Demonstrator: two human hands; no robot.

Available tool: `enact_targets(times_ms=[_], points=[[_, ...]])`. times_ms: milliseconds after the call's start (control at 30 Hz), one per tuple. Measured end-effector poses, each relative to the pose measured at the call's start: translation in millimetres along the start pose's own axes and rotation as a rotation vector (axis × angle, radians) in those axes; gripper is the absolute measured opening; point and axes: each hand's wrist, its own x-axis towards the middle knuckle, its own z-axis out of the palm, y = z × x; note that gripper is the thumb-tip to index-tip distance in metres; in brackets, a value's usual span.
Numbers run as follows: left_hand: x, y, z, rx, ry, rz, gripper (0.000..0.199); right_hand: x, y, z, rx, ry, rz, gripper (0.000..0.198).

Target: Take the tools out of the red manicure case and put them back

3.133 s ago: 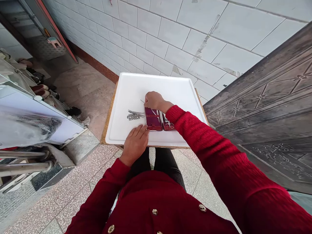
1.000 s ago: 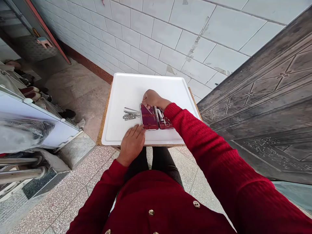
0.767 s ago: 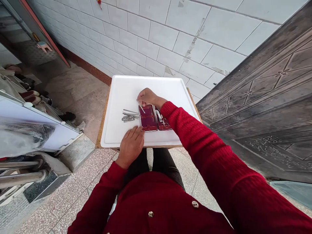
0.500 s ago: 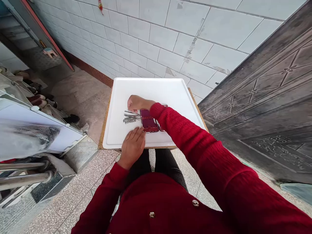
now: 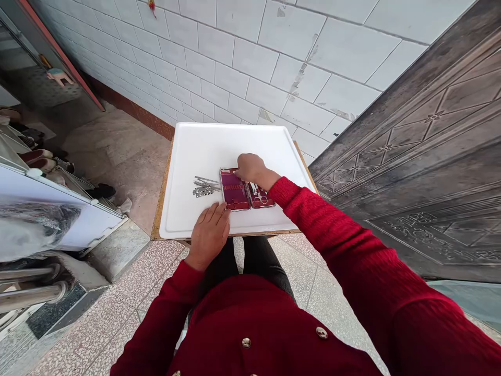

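The open dark-red, metal-rimmed manicure case (image 5: pixel 236 195) lies on the white plastic tray (image 5: pixel 195 146). The left hand (image 5: pixel 210 230), palm down, fingers extended, meets its near-left corner; the right hand (image 5: pixel 251 168) curls over its far middle, any pinch hidden.

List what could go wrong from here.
The loose metal tools lie bunched beside the open case, so a nudge might scatter them. The right sleeve is close to the scissors and could catch them. The case might slide on the white tray if the left hand leaves its edge.
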Motion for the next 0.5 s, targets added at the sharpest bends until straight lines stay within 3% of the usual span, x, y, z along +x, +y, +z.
enact_targets(times_ms=[133,500], points=[[0.5,0.3,-0.3,0.029,0.02,0.019,0.032,-15.3,-8.1,10.3,-0.153,0.023,0.046,0.034],[-0.9,-0.6,4.2,-0.015,0.035,0.009,0.035,-26.7,-4.3,27.6,-0.077,0.055,0.12,0.03]])
